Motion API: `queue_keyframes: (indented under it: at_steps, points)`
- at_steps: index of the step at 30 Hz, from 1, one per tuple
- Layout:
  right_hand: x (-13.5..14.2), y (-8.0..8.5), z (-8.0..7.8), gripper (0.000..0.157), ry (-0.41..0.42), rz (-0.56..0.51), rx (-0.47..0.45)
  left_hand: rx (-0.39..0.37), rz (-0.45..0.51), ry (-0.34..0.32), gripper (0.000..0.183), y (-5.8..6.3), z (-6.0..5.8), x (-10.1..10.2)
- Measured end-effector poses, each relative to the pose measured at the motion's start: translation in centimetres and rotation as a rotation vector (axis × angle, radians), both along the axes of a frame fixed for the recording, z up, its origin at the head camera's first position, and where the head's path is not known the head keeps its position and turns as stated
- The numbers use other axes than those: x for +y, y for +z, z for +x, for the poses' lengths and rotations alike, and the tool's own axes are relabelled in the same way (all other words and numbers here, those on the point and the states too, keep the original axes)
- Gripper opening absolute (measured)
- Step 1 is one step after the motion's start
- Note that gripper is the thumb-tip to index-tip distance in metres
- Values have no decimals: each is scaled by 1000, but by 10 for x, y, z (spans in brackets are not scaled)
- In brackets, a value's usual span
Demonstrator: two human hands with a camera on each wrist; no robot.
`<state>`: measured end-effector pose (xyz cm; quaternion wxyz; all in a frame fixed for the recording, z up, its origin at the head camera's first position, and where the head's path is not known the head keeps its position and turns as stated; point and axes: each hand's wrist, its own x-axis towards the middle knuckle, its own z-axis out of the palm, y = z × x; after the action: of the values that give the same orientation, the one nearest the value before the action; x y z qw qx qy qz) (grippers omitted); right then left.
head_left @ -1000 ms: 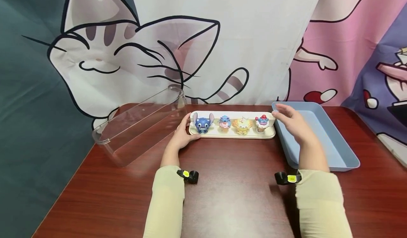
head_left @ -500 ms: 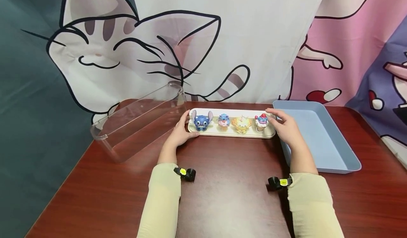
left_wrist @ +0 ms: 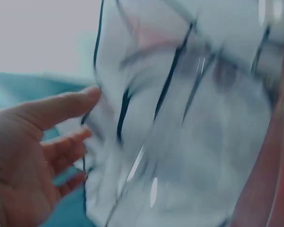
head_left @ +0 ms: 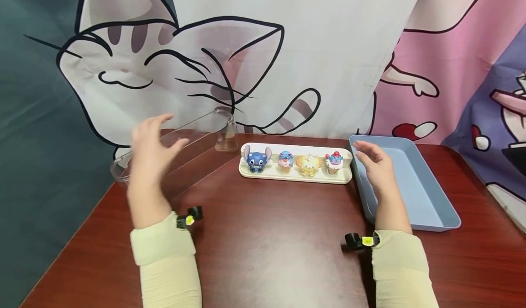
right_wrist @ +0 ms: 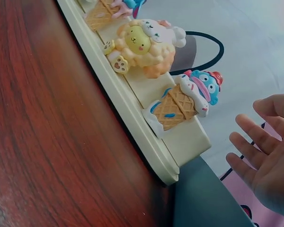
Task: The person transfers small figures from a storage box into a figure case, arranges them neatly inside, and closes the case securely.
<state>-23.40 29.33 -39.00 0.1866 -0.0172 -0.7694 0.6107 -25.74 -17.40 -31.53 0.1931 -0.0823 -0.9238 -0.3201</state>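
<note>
A long cream display base point(head_left: 263, 175) stands toward the back of the table with a row of small figurines on it. From left to right these are a blue big-eared figurine point(head_left: 256, 161), a pink-and-blue cone figurine point(head_left: 285, 161), a yellow fluffy figurine point(right_wrist: 146, 49) and an ice-cream-cone figurine point(right_wrist: 182, 101) with a red top. My left hand point(head_left: 148, 161), fingers spread and holding nothing, overlaps the clear plastic cover point(head_left: 227, 139) in the head view. My right hand point(head_left: 378, 171) hovers off the base's right end, its fingers loosely bent and holding nothing.
A light blue rectangular tray point(head_left: 445, 207) lies to the right of the base, partly behind my right hand. The reddish-brown table point(head_left: 271, 235) ends at a fabric backdrop point(head_left: 328, 47) printed with cartoon cats.
My left hand has let go of the base's left end and moved left to the clear cover. My right hand has come off the base's right end, slightly to the right.
</note>
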Motion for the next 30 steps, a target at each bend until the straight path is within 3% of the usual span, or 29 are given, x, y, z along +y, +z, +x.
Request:
queue_keyframes:
  at_steps: [1,4,6,8,11,14,18,21,25,30]
  points:
    - [0,0,0,32,6,-28,8,-31,-8,62,72,-1,4,-12]
    - [2,1,1,30,9,-67,29,-285,-22,175,97,-6,18,-43]
    - [5,1,2,30,6,-78,33,-411,-11,179,109,-13,22,-59]
    - [7,2,2,30,2,-89,27,-454,43,150,113,-22,21,-68]
    - [11,1,3,30,-2,-95,8,-409,162,103,113,-35,14,-74]
    - [12,-1,4,30,-1,-108,1,-327,315,100,111,-50,4,-75]
    - [10,-2,5,31,6,-122,6,-266,630,119,106,-72,-8,-72]
    - [8,-1,5,30,9,-115,12,-240,810,109,102,-84,-15,-70]
    - [5,0,3,26,12,-136,37,-180,925,114,92,-93,-22,-69]
    - [2,0,2,24,31,-176,77,-8,1050,85,83,-95,-31,-64]
